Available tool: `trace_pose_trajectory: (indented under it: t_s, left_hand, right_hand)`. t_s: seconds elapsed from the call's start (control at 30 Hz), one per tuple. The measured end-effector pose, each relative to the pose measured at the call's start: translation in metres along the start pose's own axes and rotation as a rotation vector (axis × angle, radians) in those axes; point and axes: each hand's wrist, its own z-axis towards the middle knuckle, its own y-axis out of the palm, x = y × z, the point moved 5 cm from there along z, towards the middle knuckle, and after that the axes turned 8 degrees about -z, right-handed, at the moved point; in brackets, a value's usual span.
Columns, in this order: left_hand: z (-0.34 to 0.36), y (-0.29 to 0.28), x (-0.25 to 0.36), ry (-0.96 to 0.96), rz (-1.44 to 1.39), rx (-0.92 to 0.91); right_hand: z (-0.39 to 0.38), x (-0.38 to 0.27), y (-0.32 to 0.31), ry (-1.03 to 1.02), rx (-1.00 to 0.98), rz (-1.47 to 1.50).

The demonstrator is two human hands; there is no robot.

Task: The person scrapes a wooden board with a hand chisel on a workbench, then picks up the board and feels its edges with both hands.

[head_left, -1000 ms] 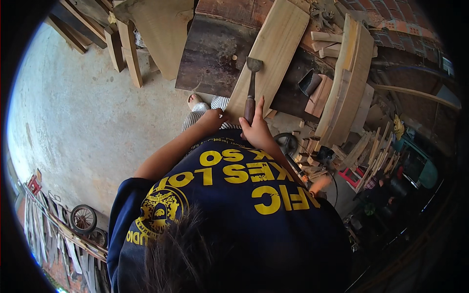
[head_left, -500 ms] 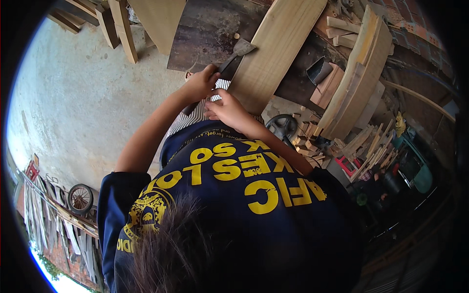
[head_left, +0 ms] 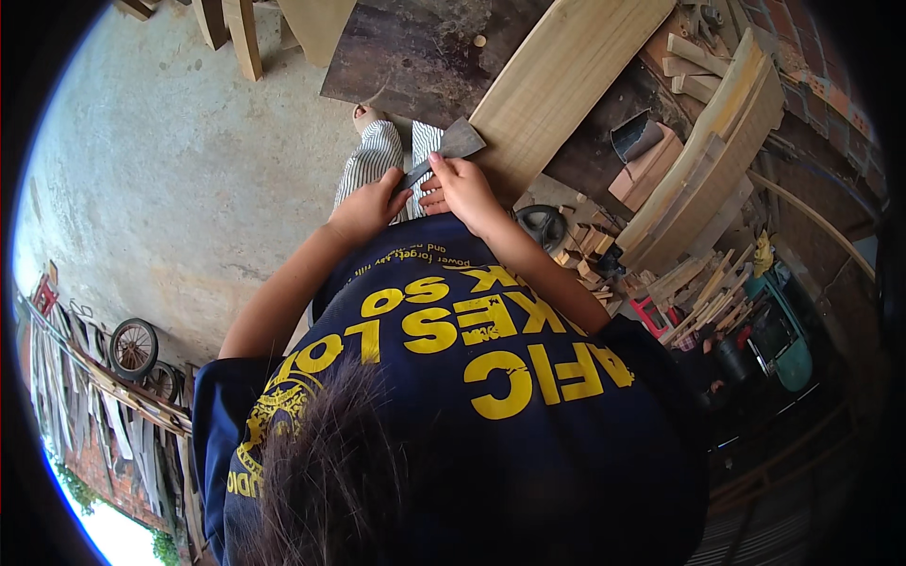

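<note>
In front of my waist, my left hand [head_left: 371, 201] is wrapped round the dark handle of a putty knife [head_left: 461, 141]. Its flat, flared metal blade points away to the upper right. My right hand [head_left: 464, 191] has its thumb and fingers at the knife's shank, just below the blade; the contact is partly hidden. Beyond the blade lies a long pale wooden board [head_left: 557, 85], its near end close to my right hand. The blade's tip comes up to the board's left edge.
Under the board is a dark, stained work surface [head_left: 415, 61]. To the right are a wood block [head_left: 646, 170], a thick curved plank [head_left: 703, 160] and piled offcuts [head_left: 590, 245]. Concrete floor [head_left: 198, 179] stretches left, with a spoked wheel [head_left: 134, 349] and stacked wood strips [head_left: 94, 387] at lower left.
The putty knife has come closer to my body and lies flatter. My right hand has moved up to its shank. The whole view has shifted slightly.
</note>
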Motion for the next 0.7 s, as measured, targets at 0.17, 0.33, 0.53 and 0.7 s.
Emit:
trace_pose_trajectory:
  t_s: [0.17,0.33,0.53,0.7]
  left_hand:
    - [0.019,0.005,0.012,0.054,0.054,0.110]
    - [0.034,0.015,0.033,0.059,0.042,0.194]
    - [0.047,0.013,0.049,-0.007,0.000,0.204]
    - [0.049,0.011,0.047,0.025,0.001,0.190]
  right_hand:
    - [0.008,-0.010,-0.015,0.023,0.062,0.098]
    - [0.012,-0.032,-0.030,-0.058,0.161,0.018]
    - [0.018,-0.050,-0.044,-0.092,0.181,-0.072]
    - [0.021,-0.045,-0.047,-0.089,0.183,-0.091]
